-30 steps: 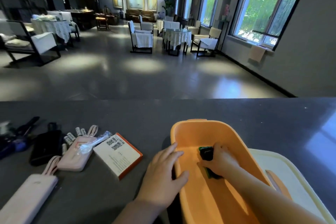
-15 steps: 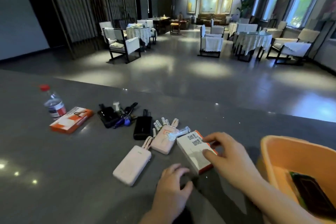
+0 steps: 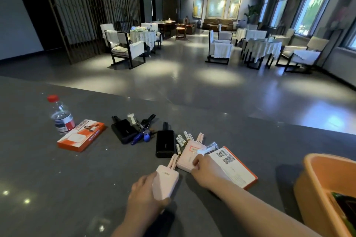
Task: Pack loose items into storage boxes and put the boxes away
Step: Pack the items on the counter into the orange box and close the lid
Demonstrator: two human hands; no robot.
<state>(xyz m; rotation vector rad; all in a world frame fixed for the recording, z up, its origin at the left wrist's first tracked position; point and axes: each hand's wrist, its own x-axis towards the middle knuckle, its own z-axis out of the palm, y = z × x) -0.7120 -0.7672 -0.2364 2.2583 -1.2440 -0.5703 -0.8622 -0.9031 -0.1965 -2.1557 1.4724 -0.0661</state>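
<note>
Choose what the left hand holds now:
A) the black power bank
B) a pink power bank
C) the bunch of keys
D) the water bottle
B: the left hand grips the nearer pink power bank on the counter; its fingers curl round the power bank's edges.

**What you couldn't really make out**

The orange storage box point(image 3: 327, 183) ran off the right and bottom edges, so only one corner showed, and the dark item inside it point(image 3: 344, 208) got chopped off too, no clue what it was. The left hand point(image 3: 143, 198) covered the near end of the pink power bank point(image 3: 165, 183). The right hand point(image 3: 207, 171) hid part of the second pink power bank point(image 3: 189, 157) and the near-left corner of the white-and-orange box point(image 3: 234, 168). The clump of keys point(image 3: 142, 133) was too tangled to tell apart. The bottle point(image 3: 61, 117) label print was too small to read.
</note>
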